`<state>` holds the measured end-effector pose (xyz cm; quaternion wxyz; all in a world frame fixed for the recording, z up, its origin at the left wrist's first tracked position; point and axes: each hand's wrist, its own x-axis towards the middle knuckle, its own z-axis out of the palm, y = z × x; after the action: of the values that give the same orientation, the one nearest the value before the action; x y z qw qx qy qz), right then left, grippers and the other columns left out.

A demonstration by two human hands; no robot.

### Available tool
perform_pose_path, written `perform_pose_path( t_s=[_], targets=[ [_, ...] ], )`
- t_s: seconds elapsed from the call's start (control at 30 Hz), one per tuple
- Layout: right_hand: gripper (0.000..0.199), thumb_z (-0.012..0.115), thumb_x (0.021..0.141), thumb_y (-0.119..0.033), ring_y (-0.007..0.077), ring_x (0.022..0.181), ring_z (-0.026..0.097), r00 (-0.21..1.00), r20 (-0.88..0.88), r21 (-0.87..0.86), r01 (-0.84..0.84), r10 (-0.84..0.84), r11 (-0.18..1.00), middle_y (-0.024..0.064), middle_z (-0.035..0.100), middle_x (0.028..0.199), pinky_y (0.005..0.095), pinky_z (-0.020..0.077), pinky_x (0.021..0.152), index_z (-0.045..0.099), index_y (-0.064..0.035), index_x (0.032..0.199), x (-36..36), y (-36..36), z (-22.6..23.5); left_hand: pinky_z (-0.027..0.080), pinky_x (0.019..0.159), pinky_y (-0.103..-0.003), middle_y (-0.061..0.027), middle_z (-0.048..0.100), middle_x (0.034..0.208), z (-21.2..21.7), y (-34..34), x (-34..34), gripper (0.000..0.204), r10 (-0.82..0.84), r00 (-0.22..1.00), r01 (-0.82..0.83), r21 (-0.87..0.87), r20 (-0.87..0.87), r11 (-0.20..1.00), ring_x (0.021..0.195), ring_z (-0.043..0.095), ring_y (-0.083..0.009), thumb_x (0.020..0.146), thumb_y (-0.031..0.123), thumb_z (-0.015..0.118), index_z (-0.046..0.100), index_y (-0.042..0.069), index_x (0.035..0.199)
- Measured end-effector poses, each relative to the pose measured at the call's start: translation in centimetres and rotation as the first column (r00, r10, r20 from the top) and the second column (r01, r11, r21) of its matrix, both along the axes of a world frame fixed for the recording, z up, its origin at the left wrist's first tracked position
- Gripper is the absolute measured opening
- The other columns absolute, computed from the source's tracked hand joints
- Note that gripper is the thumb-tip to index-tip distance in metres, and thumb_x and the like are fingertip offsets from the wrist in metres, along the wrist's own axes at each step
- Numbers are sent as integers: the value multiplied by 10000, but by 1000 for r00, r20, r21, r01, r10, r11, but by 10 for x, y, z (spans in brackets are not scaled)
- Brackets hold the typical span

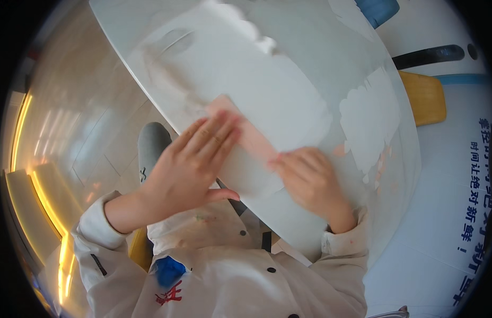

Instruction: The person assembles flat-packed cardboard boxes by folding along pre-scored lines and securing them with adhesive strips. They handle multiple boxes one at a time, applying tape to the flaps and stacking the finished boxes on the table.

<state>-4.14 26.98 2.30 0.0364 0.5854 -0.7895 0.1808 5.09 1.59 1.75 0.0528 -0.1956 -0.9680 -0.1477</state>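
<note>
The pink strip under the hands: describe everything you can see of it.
The pink strip is a pale, flat, narrow band, apparently thin paper or cloth, lying diagonally on the white table. The left hand presses flat over its upper end; the right hand covers its lower end. Only the middle stretch and upper corner show, slightly blurred.

the table is white and glossy, with pale grey reflections on its surface. the cloth under the left hand and the right hand is light pink. the jacket is off-white, with small black buttons, a blue patch and red marks near the chest. the floor on the left is beige. on the far right a chair seat is yellow and another chair is blue.
</note>
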Motion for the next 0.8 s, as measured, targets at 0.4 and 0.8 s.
perform_pose_path(
  t_s=[0.4, 0.8],
  targets=[
    [692, 860, 618, -386, 366, 1358, 436, 967, 217, 153, 103, -135, 983, 147, 499, 1445, 553, 360, 1090, 658, -85, 1207, 22, -9, 13, 310, 1137, -548, -178, 495, 1435, 11, -8, 2, 801, 168, 966, -141, 143, -197, 980, 1353, 449, -325, 855, 621, 569, 543, -19, 1337],
    [883, 834, 616, -484, 358, 1429, 332, 962, 241, 376, 33, -132, 926, 155, 371, 1541, 590, 261, 1132, 547, -122, 1368, 17, -3, 27, 361, 1119, -539, -61, 601, 1323, -1, -11, 32, 571, -99, 982, 72, -171, -158, 983, 1262, 539, -240, 753, 393, 721, 672, 32, 1192]
  ],
)
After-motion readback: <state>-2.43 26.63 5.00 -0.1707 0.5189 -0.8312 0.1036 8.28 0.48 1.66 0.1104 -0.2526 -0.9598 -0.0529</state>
